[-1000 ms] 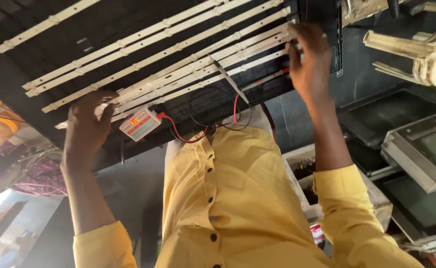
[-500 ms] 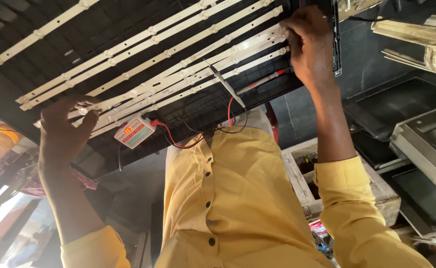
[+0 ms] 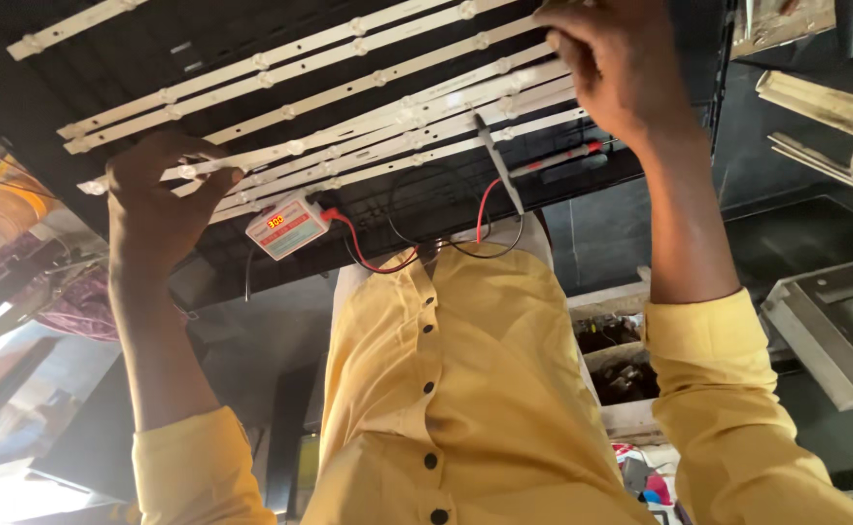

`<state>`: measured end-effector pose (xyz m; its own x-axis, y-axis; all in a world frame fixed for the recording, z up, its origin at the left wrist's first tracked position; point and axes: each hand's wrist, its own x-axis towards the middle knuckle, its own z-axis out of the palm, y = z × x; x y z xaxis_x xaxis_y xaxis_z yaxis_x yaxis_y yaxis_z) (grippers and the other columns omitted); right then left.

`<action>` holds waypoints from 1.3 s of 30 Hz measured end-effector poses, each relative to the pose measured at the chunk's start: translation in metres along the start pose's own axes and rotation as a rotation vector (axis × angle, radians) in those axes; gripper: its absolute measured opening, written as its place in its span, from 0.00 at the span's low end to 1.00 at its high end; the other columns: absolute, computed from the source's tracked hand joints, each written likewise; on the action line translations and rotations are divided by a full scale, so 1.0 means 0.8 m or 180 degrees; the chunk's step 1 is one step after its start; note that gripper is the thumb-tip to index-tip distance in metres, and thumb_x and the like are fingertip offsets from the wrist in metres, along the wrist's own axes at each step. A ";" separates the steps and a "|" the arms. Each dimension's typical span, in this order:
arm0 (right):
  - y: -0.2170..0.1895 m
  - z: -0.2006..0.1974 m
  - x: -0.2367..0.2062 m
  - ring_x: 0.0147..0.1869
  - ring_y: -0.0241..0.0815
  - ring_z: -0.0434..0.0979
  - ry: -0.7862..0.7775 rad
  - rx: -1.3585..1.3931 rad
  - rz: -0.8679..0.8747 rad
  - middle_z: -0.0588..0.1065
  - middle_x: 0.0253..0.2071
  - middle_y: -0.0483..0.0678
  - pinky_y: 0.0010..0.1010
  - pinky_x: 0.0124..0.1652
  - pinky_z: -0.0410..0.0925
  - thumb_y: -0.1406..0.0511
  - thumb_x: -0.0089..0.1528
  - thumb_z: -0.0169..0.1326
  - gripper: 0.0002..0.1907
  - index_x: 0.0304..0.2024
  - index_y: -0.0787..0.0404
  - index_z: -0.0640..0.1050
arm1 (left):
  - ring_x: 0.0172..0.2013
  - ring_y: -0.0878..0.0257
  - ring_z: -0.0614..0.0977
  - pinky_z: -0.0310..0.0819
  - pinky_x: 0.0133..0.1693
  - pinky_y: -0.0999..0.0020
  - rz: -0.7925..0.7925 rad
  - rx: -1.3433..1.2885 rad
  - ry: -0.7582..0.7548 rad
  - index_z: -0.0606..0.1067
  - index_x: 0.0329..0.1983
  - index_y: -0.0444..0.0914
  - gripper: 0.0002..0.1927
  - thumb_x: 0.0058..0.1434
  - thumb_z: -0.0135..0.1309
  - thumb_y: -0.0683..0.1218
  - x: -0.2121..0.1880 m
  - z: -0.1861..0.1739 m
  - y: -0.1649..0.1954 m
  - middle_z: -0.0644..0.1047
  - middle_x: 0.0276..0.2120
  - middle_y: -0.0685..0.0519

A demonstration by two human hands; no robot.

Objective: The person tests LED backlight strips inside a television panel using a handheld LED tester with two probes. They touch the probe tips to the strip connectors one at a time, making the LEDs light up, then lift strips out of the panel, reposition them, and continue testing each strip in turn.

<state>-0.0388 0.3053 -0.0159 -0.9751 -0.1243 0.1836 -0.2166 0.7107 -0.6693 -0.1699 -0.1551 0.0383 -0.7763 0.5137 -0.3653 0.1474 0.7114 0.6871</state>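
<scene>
Left hand (image 3: 159,199) pinches the left end of a white light strip (image 3: 348,136) lying on the black panel (image 3: 86,97). Right hand (image 3: 616,63) grips the strips' right end. Small white tester (image 3: 287,225) sits near the left hand.

I see matt white strips (image 3: 348,136) with small glossy lenses lying on a dark, matt panel (image 3: 251,39). At six o'clock my shirt (image 3: 465,389) is soft yellow cloth; the small tester (image 3: 287,226) looks like smooth white plastic.

A dark panel (image 3: 426,194) carries long white strips (image 3: 348,107) lying side by side along it. Near its front edge lie a small white tester (image 3: 286,226), its red and black leads (image 3: 397,258) and two probes (image 3: 553,160).
</scene>
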 end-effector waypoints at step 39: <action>0.000 -0.004 -0.034 0.47 0.50 0.76 -0.0058 -0.0245 0.0782 0.77 0.40 0.48 0.42 0.51 0.67 0.72 0.68 0.62 0.06 0.47 0.61 0.79 | 0.48 0.50 0.79 0.76 0.49 0.57 0.0279 0.0850 -0.0046 0.80 0.44 0.35 0.04 0.68 0.63 0.39 0.051 0.047 0.025 0.77 0.45 0.47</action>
<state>-0.0121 0.3114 -0.0186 -0.9989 0.0467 0.0087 0.0305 0.7716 -0.6354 -0.1752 -0.1020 0.0133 -0.7449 0.5843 -0.3221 0.3714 0.7641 0.5275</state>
